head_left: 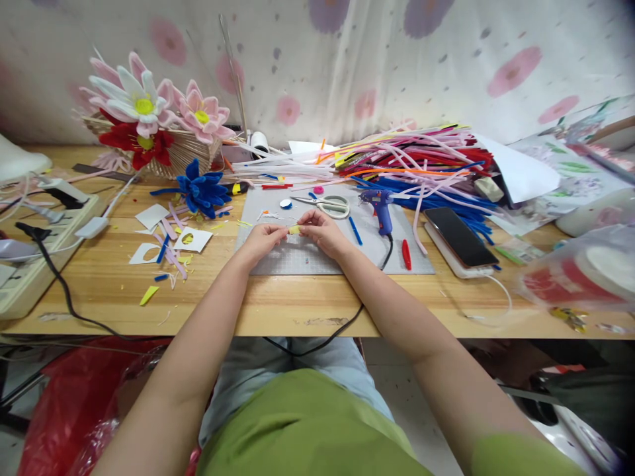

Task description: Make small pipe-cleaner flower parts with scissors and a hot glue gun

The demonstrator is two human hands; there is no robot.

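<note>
A small yellow piece (294,230), too small to name surely, is held between my two hands over the grey cutting mat (278,261). My left hand (262,242) pinches its left end with thumb and forefinger. From the other side, my right hand (321,234) has its fingertips closed on the same piece. Just beyond my right hand lie scissors (335,206) with pale handles. A blue glue gun (381,210) rests to the right on the mat, near a short blue pipe cleaner (355,231) and a red piece (406,254). A small round blue-and-white disc (286,204) lies behind my hands.
Pipe cleaners (421,155) are heaped at the back. Left stand fuzzy flowers (143,106), a blue flower (202,190), paper scraps (193,240) and a power strip (54,244). A phone (461,237) and a bagged cup (570,274) are right. The glue gun's cord (342,328) crosses the table edge.
</note>
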